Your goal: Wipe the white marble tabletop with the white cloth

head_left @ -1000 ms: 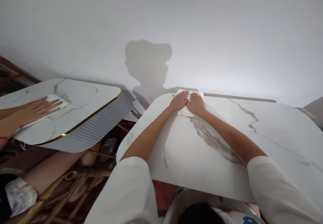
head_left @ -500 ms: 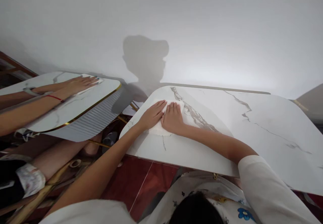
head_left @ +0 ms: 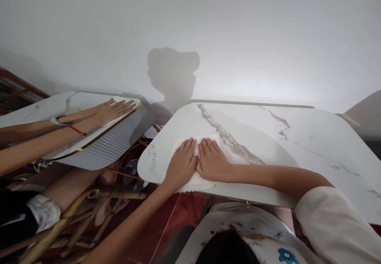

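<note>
A thin white cloth [head_left: 202, 184] lies spread on the marble-patterned white table [head_left: 247, 127], close to its near left edge. My left hand [head_left: 182, 164] rests flat on the left side of the cloth, fingers stretched forward. Beside it, my right hand [head_left: 212, 158] lies flat on the right side, with the thumbs meeting in the middle. The palms cover the middle of the cloth. Its wavy lower border reaches the table's near edge.
On the left, a co-worker's hands [head_left: 114, 111] press a white cloth on another marble-patterned table [head_left: 86, 99] with a gold rim. A bamboo frame [head_left: 71, 212] stands below on the red floor [head_left: 175, 220]. The pale wall [head_left: 253, 37] rises behind both tables.
Both my hands and the cloth under them have slid towards the table's near edge. The co-worker's hands have moved right, to the corner of the other table.
</note>
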{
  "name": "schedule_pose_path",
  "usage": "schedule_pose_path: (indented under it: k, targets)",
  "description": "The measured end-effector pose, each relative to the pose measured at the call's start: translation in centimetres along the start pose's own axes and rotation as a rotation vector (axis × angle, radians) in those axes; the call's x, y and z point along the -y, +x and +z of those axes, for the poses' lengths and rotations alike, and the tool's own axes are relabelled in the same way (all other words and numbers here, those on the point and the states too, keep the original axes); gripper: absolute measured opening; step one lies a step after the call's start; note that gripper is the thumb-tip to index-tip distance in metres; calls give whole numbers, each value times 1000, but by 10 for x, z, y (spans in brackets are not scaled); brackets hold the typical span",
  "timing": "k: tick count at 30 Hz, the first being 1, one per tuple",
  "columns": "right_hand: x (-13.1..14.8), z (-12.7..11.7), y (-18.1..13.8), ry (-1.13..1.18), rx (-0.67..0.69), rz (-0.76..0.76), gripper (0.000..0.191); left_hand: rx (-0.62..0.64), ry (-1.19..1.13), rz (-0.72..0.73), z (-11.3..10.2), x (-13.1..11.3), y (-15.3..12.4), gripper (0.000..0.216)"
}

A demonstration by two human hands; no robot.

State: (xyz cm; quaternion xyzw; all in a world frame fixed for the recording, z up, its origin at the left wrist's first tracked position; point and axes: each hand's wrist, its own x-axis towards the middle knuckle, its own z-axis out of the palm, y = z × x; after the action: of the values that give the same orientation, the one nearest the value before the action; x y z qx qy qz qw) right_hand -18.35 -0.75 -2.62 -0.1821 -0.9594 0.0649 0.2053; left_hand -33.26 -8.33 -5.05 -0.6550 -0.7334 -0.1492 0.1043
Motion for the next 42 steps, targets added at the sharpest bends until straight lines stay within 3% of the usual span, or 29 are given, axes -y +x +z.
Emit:
schedule_pose_path:
  k: [5,9,13,21,26,35,42]
  targets:
    - [-40,-13,-16,-37,3,-1,57,17,-27,-18,11,-41,26,55]
    - [-75,-13,0,-86,1,28,56,53,-55,-29,19,-48,70,53]
    - [-109,-5,34,-98,-27,36,55,27,-76,-39,30,-35,118,51]
    - [-158,19,115,-44,-13,100,51,-40,-124,-115,55,16,191,47]
    - [-184,23,140,-26,11,146,51,-48,-50,-20,66,24,228,46]
    - [-229,-2,115,-124,32,281,52,-36,-78,100,82,-22,273,39]
    - [-218,-19,72,-189,46,378,55,-4,-120,173,83,-55,259,45]
